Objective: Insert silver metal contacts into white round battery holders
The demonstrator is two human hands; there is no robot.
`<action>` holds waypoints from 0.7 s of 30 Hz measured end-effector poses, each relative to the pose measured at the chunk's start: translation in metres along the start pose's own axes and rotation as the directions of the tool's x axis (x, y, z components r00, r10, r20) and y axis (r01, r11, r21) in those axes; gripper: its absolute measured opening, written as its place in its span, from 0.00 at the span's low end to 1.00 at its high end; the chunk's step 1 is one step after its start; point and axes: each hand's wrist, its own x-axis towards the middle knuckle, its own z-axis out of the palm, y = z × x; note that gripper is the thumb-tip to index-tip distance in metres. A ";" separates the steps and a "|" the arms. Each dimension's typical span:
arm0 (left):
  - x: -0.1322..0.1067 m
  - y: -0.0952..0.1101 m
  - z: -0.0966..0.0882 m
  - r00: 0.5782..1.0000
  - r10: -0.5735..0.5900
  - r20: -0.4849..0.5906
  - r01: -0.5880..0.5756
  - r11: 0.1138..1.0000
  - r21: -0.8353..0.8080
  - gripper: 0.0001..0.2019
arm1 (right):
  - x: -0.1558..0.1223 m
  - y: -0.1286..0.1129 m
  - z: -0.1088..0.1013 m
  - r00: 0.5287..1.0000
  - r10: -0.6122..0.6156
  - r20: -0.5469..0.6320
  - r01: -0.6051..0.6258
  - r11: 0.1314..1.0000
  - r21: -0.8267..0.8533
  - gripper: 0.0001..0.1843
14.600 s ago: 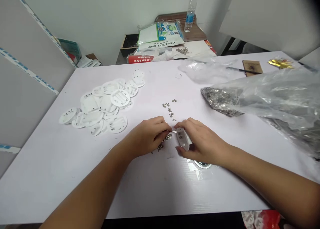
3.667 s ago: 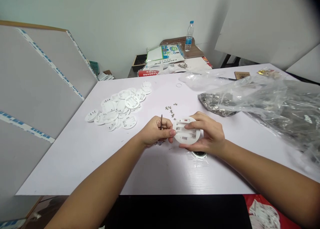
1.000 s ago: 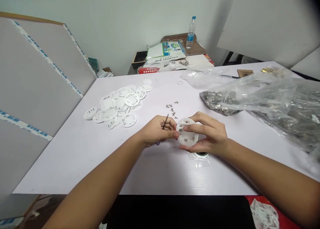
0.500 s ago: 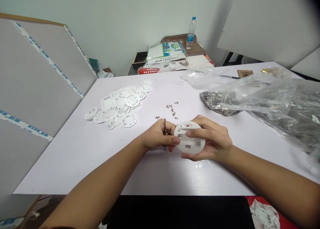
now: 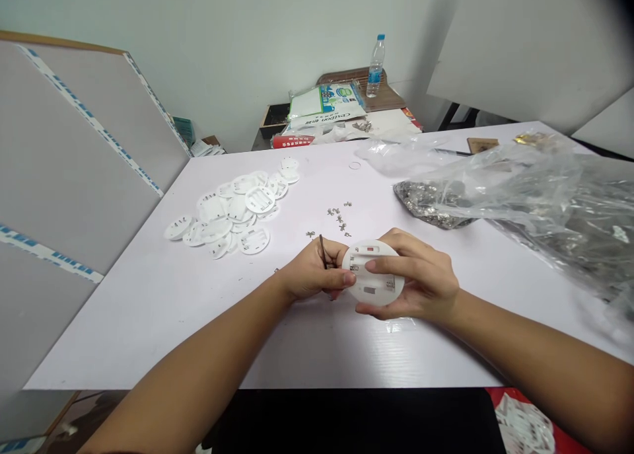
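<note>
A round white plastic battery holder (image 5: 375, 287) with slots and small metal contacts is tilted up above the table. My right hand (image 5: 426, 275) is closed around its right side, with one finger lying across its face and the thumb under the lower edge. My left hand (image 5: 317, 269) is closed at the left edge, its thumb tip pressing by the contacts. A thin dark tool (image 5: 323, 250) sticks up from the left fist; the rest of it is hidden. Several small metal contact clips (image 5: 340, 220) lie on the table just beyond my hands.
Many similar white discs (image 5: 230, 209) are heaped at the left. To the right, a clear plastic bag (image 5: 535, 183) spills metal pieces (image 5: 433, 203). A water bottle (image 5: 376, 67) and packets (image 5: 327, 104) stand behind the white table (image 5: 163, 322). A partition (image 5: 64, 156) borders the left side.
The dark tool in my left hand has tipped slightly to the left. Both hands and the battery holder stay nearly in place, and the whole view has shifted a little.
</note>
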 end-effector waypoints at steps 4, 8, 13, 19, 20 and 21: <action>0.000 0.000 0.000 0.999 -0.013 -0.034 0.014 1.000 0.023 0.20 | 0.000 0.001 0.000 1.000 -0.001 -0.005 0.001 0.999 -0.033 0.25; 0.000 0.003 -0.001 0.997 -0.027 -0.071 0.030 0.999 0.035 0.21 | -0.002 0.005 -0.001 1.000 0.007 -0.009 -0.008 0.999 -0.038 0.26; -0.002 0.008 -0.002 0.995 -0.073 -0.073 0.073 0.997 0.009 0.21 | -0.005 0.013 -0.002 1.000 0.007 -0.017 -0.008 0.999 -0.053 0.25; -0.002 0.009 -0.004 0.999 -0.049 -0.024 0.049 0.999 -0.010 0.17 | -0.007 0.016 -0.002 1.000 -0.023 0.001 0.023 0.998 -0.067 0.27; -0.002 0.008 -0.004 0.999 -0.044 -0.024 0.043 0.999 -0.014 0.16 | -0.007 0.017 -0.002 1.000 -0.025 0.008 0.026 0.997 -0.072 0.27; -0.002 0.008 -0.004 0.999 -0.039 -0.027 0.038 0.999 -0.015 0.16 | -0.007 0.017 -0.002 1.000 -0.026 0.014 0.027 0.997 -0.077 0.27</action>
